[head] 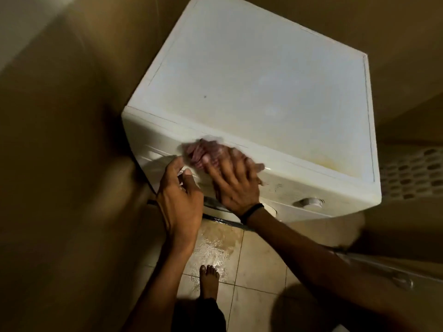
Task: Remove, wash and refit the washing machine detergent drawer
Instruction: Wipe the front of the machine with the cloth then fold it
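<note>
- Closest to the camera are the left forearm (163, 271) and right forearm (311, 255), both reaching for the front of a white washing machine (263, 92). Below them a bare foot (209, 277) stands on the beige tile floor (254, 259), right by a shiny wet patch (215, 245).
- The detergent drawer (155, 161) sits in its slot at the top left of the machine's front panel. It looks pushed all the way in and flush. It's the same creamy white as the rest, with a paler handle recess along its face. Motion blur hides any finer detail.
- The right hand (236, 185) lies flat with its fingers spread, not clenched. It presses a bunched pinkish cloth (201, 153) against the panel just right of the drawer, up near the top edge. The cloth is pretty smeared by blur. There's a black wristband (253, 210) on that wrist.
- The left hand (179, 197) is at the drawer's front, fingers curled toward it and thumb up by the recess. Honestly can't tell whether it's gripping the drawer or just resting there.
- The machine's lid has a yellowish stain (328, 161) near the front right corner.
- Further right on the panel there's a round dial (309, 202).
- A perforated basket (412, 171) stands off to the right of the machine.
</note>
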